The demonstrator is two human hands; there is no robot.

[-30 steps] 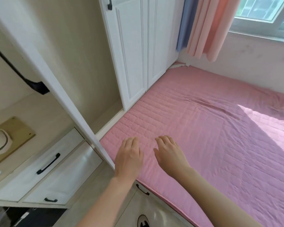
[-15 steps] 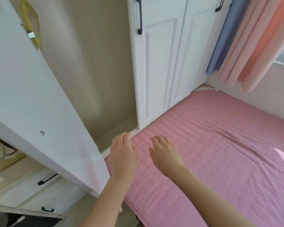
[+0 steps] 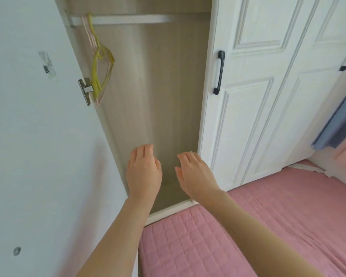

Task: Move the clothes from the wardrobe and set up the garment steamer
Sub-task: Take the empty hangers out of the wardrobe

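both hands (image 3: 168, 172) hover empty before open wardrobe (image 3: 154, 96)

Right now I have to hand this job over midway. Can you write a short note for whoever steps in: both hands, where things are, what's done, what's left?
Hands: left hand is open with nothing in its grip, raised in front of the open wardrobe compartment. The right hand is open and holds nothing, beside it.
Things: yellow and pink hangers hang bare at the left end of the rail. No garment or steamer is in view.
Done: wardrobe door stands open.
Left: find the clothes, perhaps behind the closed doors, move them, then set up the steamer.
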